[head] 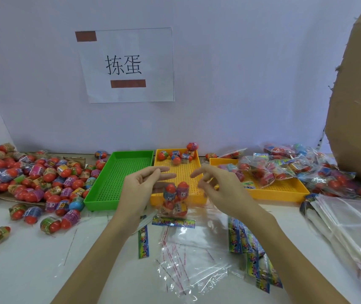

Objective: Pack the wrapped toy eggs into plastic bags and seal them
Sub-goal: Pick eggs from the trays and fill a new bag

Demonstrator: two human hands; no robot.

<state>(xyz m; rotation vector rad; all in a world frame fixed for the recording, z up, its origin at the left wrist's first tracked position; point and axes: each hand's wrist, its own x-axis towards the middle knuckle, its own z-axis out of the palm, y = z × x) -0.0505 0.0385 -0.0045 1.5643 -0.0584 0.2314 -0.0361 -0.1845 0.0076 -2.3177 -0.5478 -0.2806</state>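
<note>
A clear plastic bag [173, 201] holding several wrapped toy eggs stands against the front rim of the middle yellow tray [181, 172], its colourful header card lying on the table. My left hand [141, 185] is just left of the bag, thumb and forefinger pinched on the bag's thin clear top edge. On the other side, my right hand [217, 185] has its fingers curled on that same edge. The film between the hands is barely visible. Loose wrapped eggs [32, 178] are heaped at the left.
A green tray [118, 178] sits left of the middle tray, and a second yellow tray [280, 189] with filled bags sits right. Empty bags with header cards [247, 249] lie in front, with more stacked at far right. A cardboard box [357, 106] stands at right.
</note>
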